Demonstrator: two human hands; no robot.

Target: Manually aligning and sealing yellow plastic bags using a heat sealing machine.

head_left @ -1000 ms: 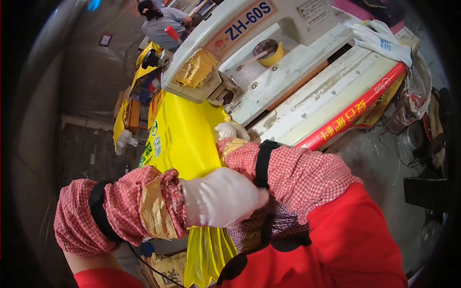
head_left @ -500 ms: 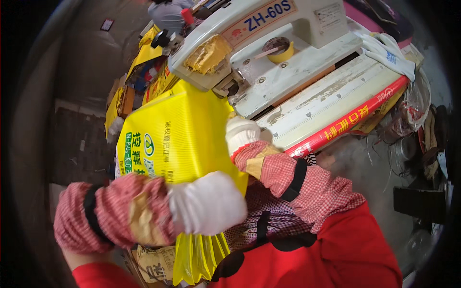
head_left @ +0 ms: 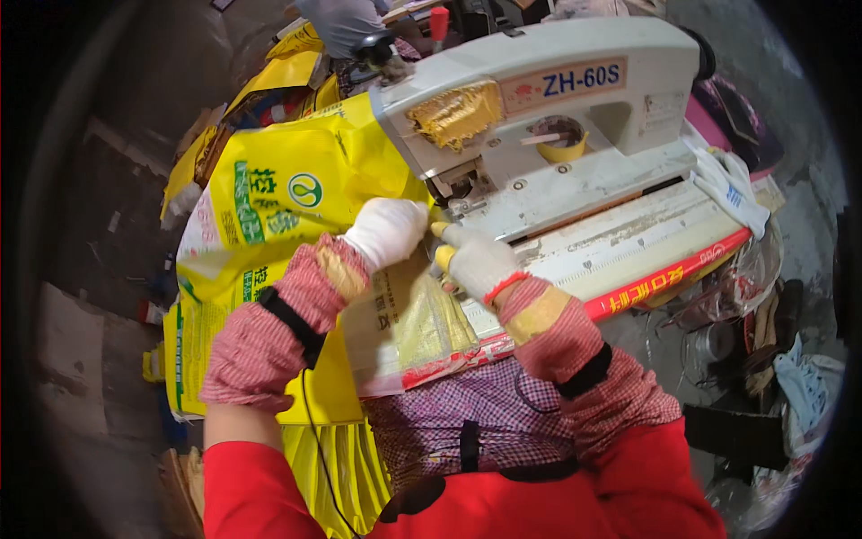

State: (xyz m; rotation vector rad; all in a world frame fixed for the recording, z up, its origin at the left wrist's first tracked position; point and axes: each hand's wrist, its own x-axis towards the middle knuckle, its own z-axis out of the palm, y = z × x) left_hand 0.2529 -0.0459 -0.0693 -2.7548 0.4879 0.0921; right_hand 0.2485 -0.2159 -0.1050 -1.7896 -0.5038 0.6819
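Note:
A large yellow printed bag (head_left: pixel 346 162) droops from the left end of a white sewing machine (head_left: pixel 539 85), its upper edge close beside the needle area. My left hand (head_left: pixel 388 232), in a white glove, is closed on the bag's edge just in front of the machine head. Close to its right is my right hand (head_left: pixel 483 259), gloved, with yellow fingertips. Its thumb and forefinger point left and stand apart, near the same edge. A pale, partly see-through part of the bag (head_left: pixel 422 310) hangs below both hands. The undersides of my fingers are hidden.
A tape roll (head_left: pixel 563 144) sits on the machine bed, and a white glove (head_left: pixel 732 189) lies at its right end. A red printed strip (head_left: pixel 673 274) runs along the front edge. Pleated yellow material (head_left: pixel 337 472) lies near my lap. Another person (head_left: pixel 346 27) is at the back.
My left hand has moved up and away from my lap to the bag's edge beside my right hand. The bag has swung left and its lower part is spread out. The view has tilted.

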